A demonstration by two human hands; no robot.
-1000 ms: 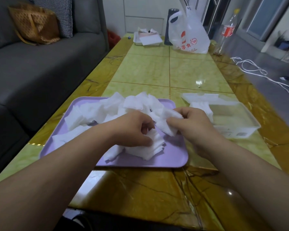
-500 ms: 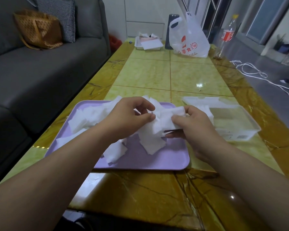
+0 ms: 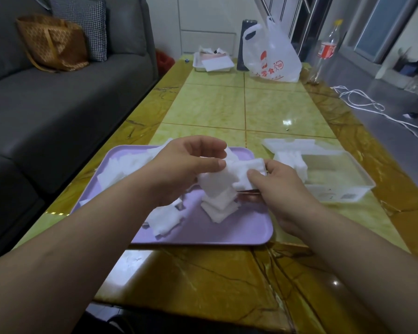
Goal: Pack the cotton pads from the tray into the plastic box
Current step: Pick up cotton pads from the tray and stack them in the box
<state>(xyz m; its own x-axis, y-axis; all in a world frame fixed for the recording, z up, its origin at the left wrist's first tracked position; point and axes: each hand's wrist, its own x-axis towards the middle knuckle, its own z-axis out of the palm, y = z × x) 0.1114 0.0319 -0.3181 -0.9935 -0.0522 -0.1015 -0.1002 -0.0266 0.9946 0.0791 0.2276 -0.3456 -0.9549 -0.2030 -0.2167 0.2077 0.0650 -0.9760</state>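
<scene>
A lilac tray (image 3: 227, 232) lies on the table in front of me with loose white cotton pads (image 3: 164, 219) scattered on it. Above the tray, both hands hold one bunch of cotton pads (image 3: 232, 174). My left hand (image 3: 186, 165) pinches its left end between thumb and fingers. My right hand (image 3: 278, 184) grips its right end. Some pads of the bunch droop down to the tray. The clear plastic box (image 3: 343, 189) stands just right of the tray, lid open at the back, with a few pads (image 3: 292, 160) in its left end.
A grey sofa (image 3: 58, 97) with a brown bag runs along the table's left side. At the far end stand a white plastic bag (image 3: 273, 59), a dark cylinder, a small white tray with papers (image 3: 212, 61) and a bottle (image 3: 326, 47). White cable lies on the floor at right.
Both hands have lifted the bunch of pads off the tray and raised it a little. The pads left on the tray lie lower and more spread out.
</scene>
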